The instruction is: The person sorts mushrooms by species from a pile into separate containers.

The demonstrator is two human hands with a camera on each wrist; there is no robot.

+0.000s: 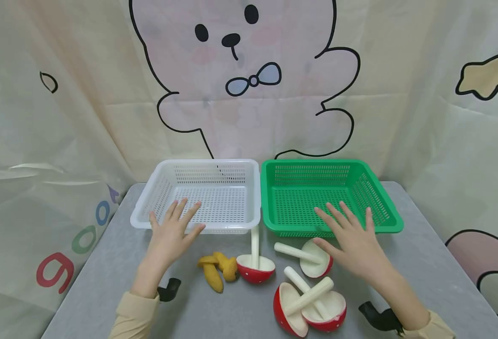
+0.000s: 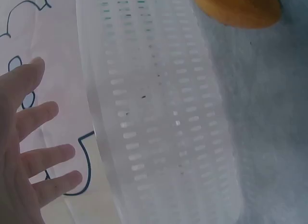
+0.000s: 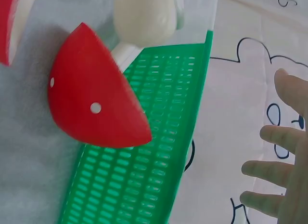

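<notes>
My left hand (image 1: 170,238) hovers with spread fingers over the front edge of the white basket (image 1: 249,221), holding nothing. Over the front rim of the green basket (image 1: 395,225), my right hand (image 1: 355,245) is likewise spread and holds nothing. Between the hands lie several toy mushrooms with red, white-dotted caps. One red mushroom (image 1: 255,270) has its stem pointing at the white basket. Another red mushroom (image 1: 316,263) lies beside the right thumb. Two more, a mushroom (image 1: 289,310) and a mushroom (image 1: 327,313), overlap nearer me. Yellow-brown mushrooms (image 1: 212,278) lie right of the left wrist.
Both baskets stand side by side at the back of the grey table (image 1: 223,315). Behind them hangs a printed curtain (image 1: 249,122) with a bear figure, and more cloth flanks both sides. Black straps (image 1: 378,318) show at the wrists.
</notes>
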